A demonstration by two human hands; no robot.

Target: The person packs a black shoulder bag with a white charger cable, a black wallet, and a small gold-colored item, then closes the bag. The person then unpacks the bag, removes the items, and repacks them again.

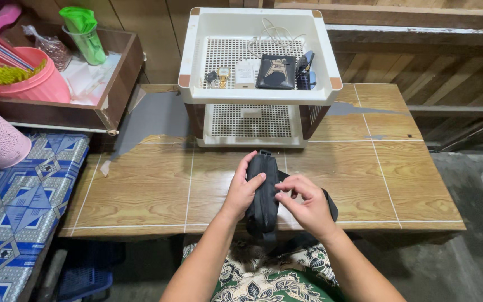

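Gripping from the side, the left hand (243, 189) is closed on a black pouch (262, 196); its opposite edge is pinched by the right hand (306, 206). Beyond both, a white two-tier rack (197, 67) is seen on the wooden table (141, 184).

Setting: a home, living area w/ plank walls. Evidence: worn wood-print counter (141, 184); white plastic rack (197, 67) holding personal items; pink tub (40, 81) in wooden drawer box (115, 89); blue patterned mat (23, 196); bare concrete floor (465, 263)

pink bucket (23, 78) cut off left
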